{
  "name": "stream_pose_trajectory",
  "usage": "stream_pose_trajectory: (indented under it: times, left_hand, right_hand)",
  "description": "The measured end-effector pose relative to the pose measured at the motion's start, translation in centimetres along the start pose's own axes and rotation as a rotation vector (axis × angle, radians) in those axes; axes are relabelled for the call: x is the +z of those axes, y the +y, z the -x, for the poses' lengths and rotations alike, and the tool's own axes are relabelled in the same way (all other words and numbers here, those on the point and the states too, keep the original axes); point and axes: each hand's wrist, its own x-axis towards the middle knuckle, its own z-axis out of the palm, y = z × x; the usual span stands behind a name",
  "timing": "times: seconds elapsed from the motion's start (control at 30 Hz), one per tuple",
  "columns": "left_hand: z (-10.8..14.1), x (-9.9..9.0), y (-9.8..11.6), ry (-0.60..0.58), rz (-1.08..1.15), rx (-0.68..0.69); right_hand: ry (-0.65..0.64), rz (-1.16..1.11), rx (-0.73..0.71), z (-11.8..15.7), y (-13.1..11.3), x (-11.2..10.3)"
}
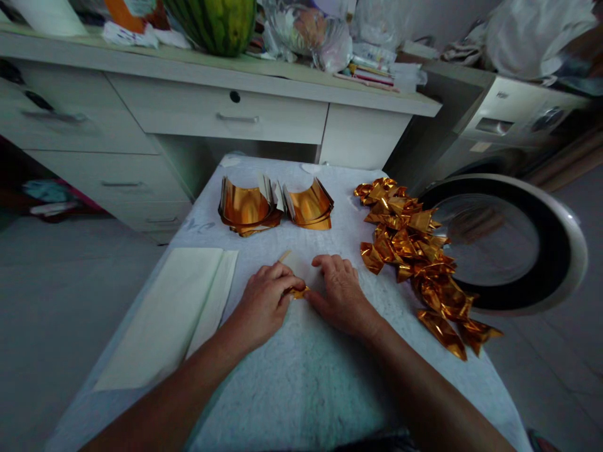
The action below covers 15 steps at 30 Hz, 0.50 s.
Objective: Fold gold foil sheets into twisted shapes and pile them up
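Observation:
My left hand [267,298] is closed, with its thumb and fingers round a small piece of gold foil paper [299,293], most of it hidden under the fingers. My right hand [340,290] lies open with its fingers stretched out, its thumb tip at the right end of that foil. A pale, thin sheet [298,260] shows between the two hands, its edges hard to make out. Beyond them, two stacks of curved gold foil sheets [245,206] stand side by side. To the right of my right hand spreads a pile of folded gold foil pieces [405,242].
White folded paper [160,314] lies left on the cloth-covered table [301,389]. Behind are a white drawer desk [277,119] with a watermelon [214,22] and plastic bags on top. At right, a washing machine's open round door [572,245] stands close to the foil pile.

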Motion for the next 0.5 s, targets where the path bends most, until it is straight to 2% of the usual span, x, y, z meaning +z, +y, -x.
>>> stream_pose_trajectory:
  times: [0.5]
  left_hand:
    - [0.3, 0.1, -0.3, 0.010, 0.023, 0.039]
  right_hand:
    - [-0.104, -0.108, -0.056, -0.3, 1.5, -1.6]
